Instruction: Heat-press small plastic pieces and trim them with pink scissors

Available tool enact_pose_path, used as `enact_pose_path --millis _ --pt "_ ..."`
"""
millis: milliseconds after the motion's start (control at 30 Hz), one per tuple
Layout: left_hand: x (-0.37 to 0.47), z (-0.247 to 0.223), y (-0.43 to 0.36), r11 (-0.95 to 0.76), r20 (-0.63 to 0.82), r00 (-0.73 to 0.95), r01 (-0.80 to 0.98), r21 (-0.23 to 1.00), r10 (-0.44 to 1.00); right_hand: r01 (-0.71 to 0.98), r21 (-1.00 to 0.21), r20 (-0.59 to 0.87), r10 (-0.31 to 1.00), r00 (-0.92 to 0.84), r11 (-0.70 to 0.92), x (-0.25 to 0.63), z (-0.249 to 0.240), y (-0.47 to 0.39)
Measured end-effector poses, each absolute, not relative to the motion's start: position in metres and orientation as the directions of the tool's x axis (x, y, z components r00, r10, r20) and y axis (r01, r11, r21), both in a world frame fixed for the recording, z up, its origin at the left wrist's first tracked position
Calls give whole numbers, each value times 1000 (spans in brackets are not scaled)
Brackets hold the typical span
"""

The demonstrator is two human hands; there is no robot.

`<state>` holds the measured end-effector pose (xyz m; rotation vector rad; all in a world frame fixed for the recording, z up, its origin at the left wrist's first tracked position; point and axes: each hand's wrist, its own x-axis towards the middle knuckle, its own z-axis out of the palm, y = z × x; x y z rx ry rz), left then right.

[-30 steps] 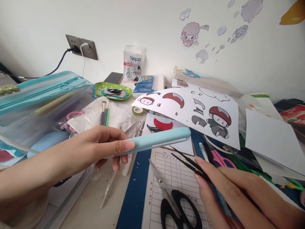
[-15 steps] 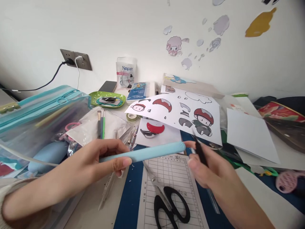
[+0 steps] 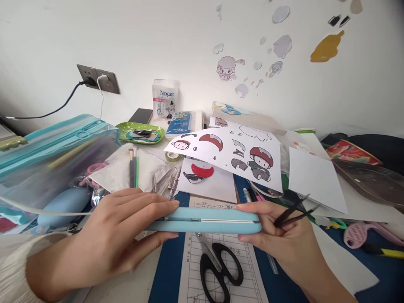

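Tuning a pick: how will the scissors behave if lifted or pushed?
The scissors look metal-bladed, so probably stiff. Lifted by one black handle, they may swing open at the pivot. Lying flat on lined paper, they should slide rather than roll.

Scissors (image 3: 220, 272) on a form (image 3: 251, 273), below the case (image 3: 221, 227); pouch (image 3: 72, 143) at left, socket (image 3: 109, 81) on the wall (image 3: 151, 42) behind

The pale-blue case (image 3: 217, 227) looks smooth, matt plastic (the scissor blades (image 3: 211, 254), shiny metal).

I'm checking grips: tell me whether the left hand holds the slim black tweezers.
No, the right hand holds the slim black tweezers, prongs pointing rightward.
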<state>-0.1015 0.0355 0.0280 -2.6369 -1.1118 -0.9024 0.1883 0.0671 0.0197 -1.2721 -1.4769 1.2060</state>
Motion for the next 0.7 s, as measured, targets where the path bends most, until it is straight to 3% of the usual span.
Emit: enact_pose_path --millis 133,500,567,700 --pt "-103 31 38 -746 611 587 666 8 531 207 -976 33 986 -162 67 188 18 66" --pt "-111 19 40 -710 609 536 702 63 584 302 -943 60 965 -257 139 190 15 62" --pt "-110 21 38 -695 591 512 709 119 624 309 -945 31 968 -250 110 190 17 63" --pt "-107 26 37 -583 462 406 732 352 788 287 -958 -61 975 -215 3 190 24 62"
